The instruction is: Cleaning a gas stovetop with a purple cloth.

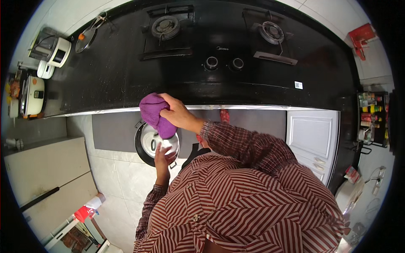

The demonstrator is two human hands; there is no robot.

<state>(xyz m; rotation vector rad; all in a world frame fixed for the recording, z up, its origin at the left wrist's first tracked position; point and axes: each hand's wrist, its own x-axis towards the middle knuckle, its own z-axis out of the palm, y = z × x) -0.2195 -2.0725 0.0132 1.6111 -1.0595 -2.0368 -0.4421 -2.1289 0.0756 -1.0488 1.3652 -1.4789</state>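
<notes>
A bunched purple cloth (153, 109) is gripped in my right hand (178, 114), at the front edge of the black countertop (104, 85). Part of the cloth hangs over a metal pot lid (147, 138) below it. The lid lies in or on a wide black pan (138, 148) with side handles, lower than the counter. My left hand (163, 158) is at the lid's near side with its fingers spread; whether it touches the lid I cannot tell.
Behind the counter edge is a black gas hob (221, 38) with two burners and two knobs. A glass lid (86, 39), a rice cooker (34, 96) and a white appliance (58, 52) stand at the left. Bottles on a rack (368, 117) are at the right.
</notes>
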